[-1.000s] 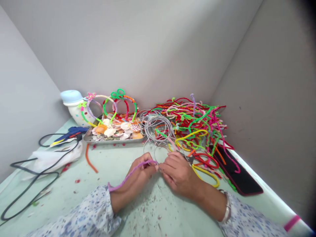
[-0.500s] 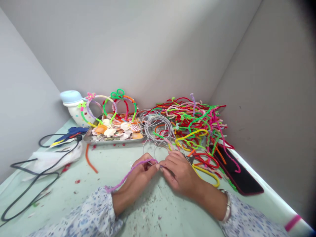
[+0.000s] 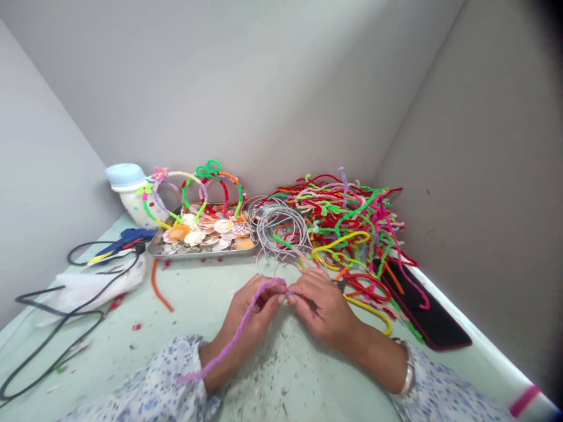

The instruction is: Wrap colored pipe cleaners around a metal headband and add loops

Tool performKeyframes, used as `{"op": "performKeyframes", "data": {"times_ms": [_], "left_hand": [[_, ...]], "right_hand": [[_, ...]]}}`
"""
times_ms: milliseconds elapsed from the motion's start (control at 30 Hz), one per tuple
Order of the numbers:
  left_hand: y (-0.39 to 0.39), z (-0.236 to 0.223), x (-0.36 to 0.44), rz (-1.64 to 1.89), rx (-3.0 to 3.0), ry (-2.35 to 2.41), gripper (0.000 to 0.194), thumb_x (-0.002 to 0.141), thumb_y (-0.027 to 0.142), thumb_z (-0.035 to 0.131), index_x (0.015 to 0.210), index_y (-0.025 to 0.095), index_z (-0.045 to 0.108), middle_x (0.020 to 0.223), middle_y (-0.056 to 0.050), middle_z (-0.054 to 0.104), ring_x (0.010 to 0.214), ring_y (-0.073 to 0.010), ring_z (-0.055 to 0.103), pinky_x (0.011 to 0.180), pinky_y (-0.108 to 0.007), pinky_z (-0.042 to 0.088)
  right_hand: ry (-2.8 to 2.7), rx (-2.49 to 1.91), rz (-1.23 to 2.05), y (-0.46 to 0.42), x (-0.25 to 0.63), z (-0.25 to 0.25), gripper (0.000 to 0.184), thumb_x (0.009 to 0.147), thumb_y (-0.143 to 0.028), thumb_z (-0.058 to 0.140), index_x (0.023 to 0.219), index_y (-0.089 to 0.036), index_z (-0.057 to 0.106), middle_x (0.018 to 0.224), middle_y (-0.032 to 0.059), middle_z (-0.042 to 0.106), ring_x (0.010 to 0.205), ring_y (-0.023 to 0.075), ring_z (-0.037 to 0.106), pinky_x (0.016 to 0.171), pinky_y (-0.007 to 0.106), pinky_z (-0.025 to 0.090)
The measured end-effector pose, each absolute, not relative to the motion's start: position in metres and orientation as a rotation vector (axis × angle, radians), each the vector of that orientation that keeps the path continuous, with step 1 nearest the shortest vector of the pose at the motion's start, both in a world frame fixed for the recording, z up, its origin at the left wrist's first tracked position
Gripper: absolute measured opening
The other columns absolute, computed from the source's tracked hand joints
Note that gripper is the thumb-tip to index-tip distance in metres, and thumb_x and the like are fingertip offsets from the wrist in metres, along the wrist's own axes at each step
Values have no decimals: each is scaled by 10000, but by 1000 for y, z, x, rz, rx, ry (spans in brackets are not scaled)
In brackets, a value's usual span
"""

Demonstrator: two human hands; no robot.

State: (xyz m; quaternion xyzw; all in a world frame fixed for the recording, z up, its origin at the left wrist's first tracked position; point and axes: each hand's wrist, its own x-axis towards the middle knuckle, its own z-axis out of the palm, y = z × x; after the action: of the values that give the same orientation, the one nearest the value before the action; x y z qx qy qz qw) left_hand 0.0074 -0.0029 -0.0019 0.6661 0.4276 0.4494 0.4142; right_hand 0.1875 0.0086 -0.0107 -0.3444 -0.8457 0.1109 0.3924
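Purple stem [image 3: 240, 330] lies nearest, in front of the tray [image 3: 220, 254] and towards its right: its loose length trails back over the left hand [image 3: 233, 316] to the sleeve, and its other end is pinched at the fingertips. The left hand is narrowed to a tight pinch on that end; the right hand [image 3: 328, 308], fingers curled in, meets it there and pinches the same spot. Going by how much hangs free, this stem is probably just begun, with most of its length left to work; whether wire runs inside the pinch cannot be told. An orange stem [image 3: 156, 287] rests just in front of the tray, untouched. In the tray lie shells [image 3: 196, 237], with neither hand at them. To the tray's right sit a coil of wire [image 3: 262, 230], looking mostly bare, and then a heap of stems [image 3: 343, 211], so plenty seems unused. Upright at the tray, several hoops [image 3: 241, 198] are covered in coloured fuzz, some carrying flowers or loops, and these look finished
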Motion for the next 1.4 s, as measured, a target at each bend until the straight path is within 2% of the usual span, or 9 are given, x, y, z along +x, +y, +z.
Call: {"op": "performKeyframes", "data": {"times_ms": [300,600,800,1067,1400], "left_hand": [[2,-11,5,1208,1763,1055,115,847,233,596,921,232,684,908,-27,650,874,-159,590,792,-279,462],[3,-12,4,1240,1861,1070,154,839,158,593,912,235,706,823,-10,643,788,-129,580,706,-227,448],[0,-7,4,1178,1949,1152,176,845,139,564,894,213,716,696,9,553,646,-104,541,587,-196,413],[-1,-1,6,1084,1967,1250,157,857,175,546,844,191,702,713,-6,560,663,-123,545,613,-209,414],[-2,-2,6,1085,1969,1269,157,858,161,527,855,200,679,748,-13,576,683,-132,555,627,-216,427]], "right_hand": [[-2133,-856,302,9,188,-11,144,875,-140,483,913,-185,614,769,40,606,776,191,521,816,392,400],[-2136,-847,288,10,187,-12,128,866,-132,497,904,-171,612,758,42,603,767,188,518,811,383,401],[-2126,-827,246,11,188,-14,121,856,-119,505,892,-174,606,753,43,600,764,191,513,813,394,404],[-2144,-815,209,10,188,-13,138,859,-110,486,903,-170,602,759,46,593,764,185,508,870,420,397],[-2169,-821,183,8,188,-15,137,848,-113,498,915,-163,606,759,48,586,761,184,502,868,417,396]]}}
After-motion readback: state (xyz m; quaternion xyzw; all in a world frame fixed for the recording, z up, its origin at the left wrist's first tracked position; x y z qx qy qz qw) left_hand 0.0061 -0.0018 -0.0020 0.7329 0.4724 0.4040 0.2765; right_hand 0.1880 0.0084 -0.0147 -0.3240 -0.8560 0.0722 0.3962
